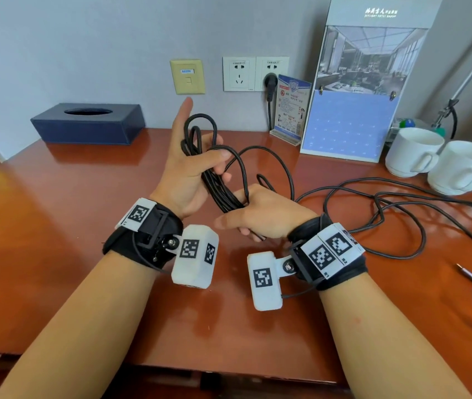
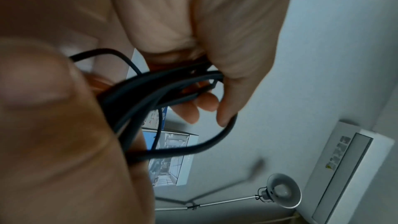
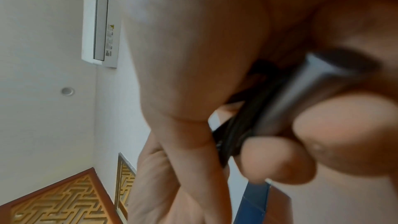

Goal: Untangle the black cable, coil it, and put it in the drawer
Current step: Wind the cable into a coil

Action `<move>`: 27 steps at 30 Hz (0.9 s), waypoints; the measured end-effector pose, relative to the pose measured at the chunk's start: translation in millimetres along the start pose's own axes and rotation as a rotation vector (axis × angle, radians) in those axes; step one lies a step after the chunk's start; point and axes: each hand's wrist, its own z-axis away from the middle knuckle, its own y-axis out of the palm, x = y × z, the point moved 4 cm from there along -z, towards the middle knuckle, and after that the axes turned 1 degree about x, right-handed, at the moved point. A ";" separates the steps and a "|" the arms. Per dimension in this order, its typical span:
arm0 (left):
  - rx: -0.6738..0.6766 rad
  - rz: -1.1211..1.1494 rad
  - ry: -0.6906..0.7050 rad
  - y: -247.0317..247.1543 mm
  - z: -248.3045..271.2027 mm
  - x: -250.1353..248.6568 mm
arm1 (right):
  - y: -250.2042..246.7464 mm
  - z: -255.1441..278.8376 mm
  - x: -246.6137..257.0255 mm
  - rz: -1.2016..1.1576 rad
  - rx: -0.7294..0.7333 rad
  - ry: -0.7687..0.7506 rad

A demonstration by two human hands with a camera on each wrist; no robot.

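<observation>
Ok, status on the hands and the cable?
Left hand grips the coiled loops of cable. Right hand grips the bundle's lower end. Long tail loose on desk; no drawer in view.

Two cups, one tissue box, perhaps two cables.

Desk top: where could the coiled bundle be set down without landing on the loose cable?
Bare wood lies left of the left hand, in front of the tissue box, and near the front edge. The right side is crowded: black cable loops, two cups.
</observation>
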 end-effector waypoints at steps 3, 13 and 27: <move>0.000 -0.045 0.011 -1.0 1.4 -2.0 | 3.9 1.7 0.3 0.021 0.046 0.018; -0.148 -0.023 0.052 -9.6 -2.4 5.4 | -1.4 4.3 1.9 -0.083 0.047 0.003; -0.309 0.160 0.010 -12.3 -4.4 8.0 | -1.4 0.1 3.1 -0.023 -0.165 -0.014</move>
